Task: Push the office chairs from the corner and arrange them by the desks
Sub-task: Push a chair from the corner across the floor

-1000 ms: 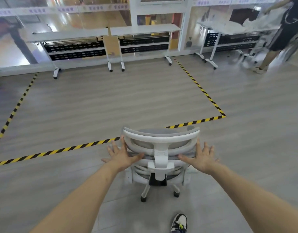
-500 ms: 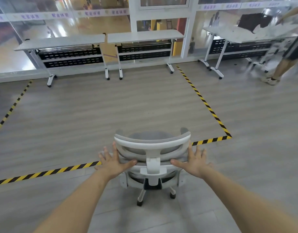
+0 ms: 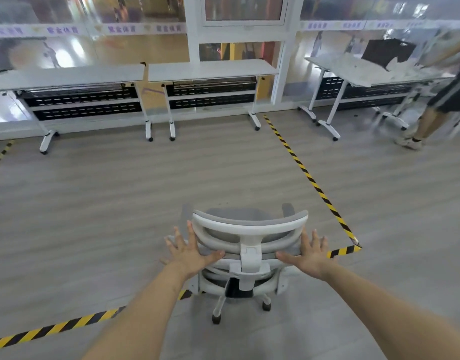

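Observation:
A white-framed office chair (image 3: 249,226) with grey mesh stands on its castors in the middle of the floor, its back towards me. My left hand (image 3: 190,253) lies flat on the left side of the backrest, fingers spread, thumb along the lower rail. My right hand (image 3: 308,253) presses the right side the same way. Neither hand wraps around the frame. Ahead, along the glass wall, stand a left desk (image 3: 68,75) and a middle desk (image 3: 213,70), white and side by side on wheeled legs.
Yellow-black tape (image 3: 312,180) marks a rectangle on the wood floor; the chair's base straddles its near line. A third desk (image 3: 353,71) with papers and a black box stands at the right. Another person (image 3: 449,97) is beside it at the frame edge.
The chair has rolled forward over the near tape line with both hands staying on its back. The desks appear closer and larger.

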Action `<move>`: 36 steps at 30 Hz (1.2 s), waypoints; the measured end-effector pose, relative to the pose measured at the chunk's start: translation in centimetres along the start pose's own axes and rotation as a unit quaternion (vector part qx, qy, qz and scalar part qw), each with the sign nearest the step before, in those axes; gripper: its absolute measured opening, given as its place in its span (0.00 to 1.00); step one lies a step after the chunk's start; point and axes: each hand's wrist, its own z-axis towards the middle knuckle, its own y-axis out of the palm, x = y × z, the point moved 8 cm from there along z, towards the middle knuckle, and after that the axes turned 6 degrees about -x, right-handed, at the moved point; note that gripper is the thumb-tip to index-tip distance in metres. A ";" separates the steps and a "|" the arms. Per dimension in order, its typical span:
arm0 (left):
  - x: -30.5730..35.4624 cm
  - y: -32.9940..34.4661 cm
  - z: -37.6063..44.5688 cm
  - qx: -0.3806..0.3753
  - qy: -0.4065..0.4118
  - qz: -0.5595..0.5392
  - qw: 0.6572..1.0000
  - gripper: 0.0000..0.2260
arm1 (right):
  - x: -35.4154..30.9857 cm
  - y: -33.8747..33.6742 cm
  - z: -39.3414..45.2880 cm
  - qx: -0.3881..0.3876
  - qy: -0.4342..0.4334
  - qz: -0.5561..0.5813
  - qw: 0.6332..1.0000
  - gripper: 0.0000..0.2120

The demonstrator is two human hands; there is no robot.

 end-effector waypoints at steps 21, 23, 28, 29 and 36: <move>25.2 -18.9 35.1 -0.007 0.022 0.041 0.999 0.63 | -7.8 -29.0 33.3 0.055 0.004 0.005 0.998 0.71; 27.5 -20.6 38.6 -0.007 0.014 0.039 0.999 0.65 | -8.6 -32.1 36.5 0.047 0.007 0.008 0.999 0.72; 32.9 -24.5 46.4 0.002 0.014 0.033 0.999 0.64 | -10.4 -38.5 44.7 0.044 0.015 0.022 0.999 0.72; 33.9 -25.3 47.9 0.005 0.015 0.033 0.999 0.63 | -10.9 -39.7 46.3 0.046 0.016 0.024 0.999 0.72; 41.4 -31.5 59.8 0.007 0.028 0.035 0.999 0.61 | -14.4 -49.2 57.1 0.067 0.006 0.033 0.997 0.70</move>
